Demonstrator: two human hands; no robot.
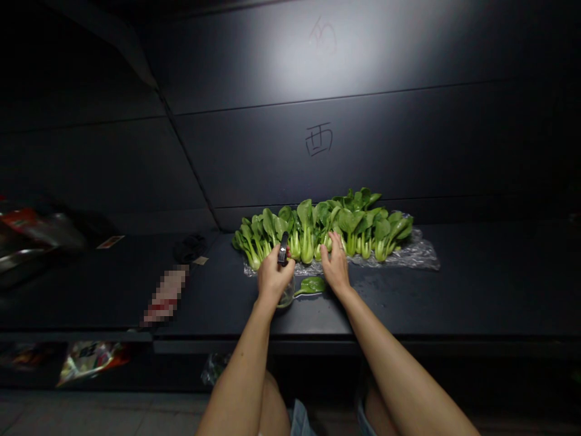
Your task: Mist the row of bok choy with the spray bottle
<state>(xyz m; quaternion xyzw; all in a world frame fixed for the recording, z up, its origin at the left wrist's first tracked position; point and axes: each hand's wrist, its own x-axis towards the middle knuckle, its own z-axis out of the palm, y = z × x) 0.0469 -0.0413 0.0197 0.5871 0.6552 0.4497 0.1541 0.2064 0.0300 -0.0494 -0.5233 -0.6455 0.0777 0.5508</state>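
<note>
My left hand (273, 277) is wrapped round a spray bottle (285, 297) with a black nozzle and a clear body. The bottle stands or hovers just in front of a row of green bok choy (307, 233); I cannot tell whether its base touches the shelf. My right hand (336, 267) is open, its fingers stretched toward the pale stems in the middle of the row. Whether the fingertips touch a stem is unclear. Between my hands a loose bok choy leaf (312, 284) lies on the dark shelf (408, 303).
Under the bok choy is a crumpled clear plastic sheet (422, 257), reaching out to the right. A dark back panel (254, 163) rises behind the row. Left are a blurred-out flat item (167, 295) and a dark bundle (189, 247). A colourful packet (91, 358) lies on the lower shelf.
</note>
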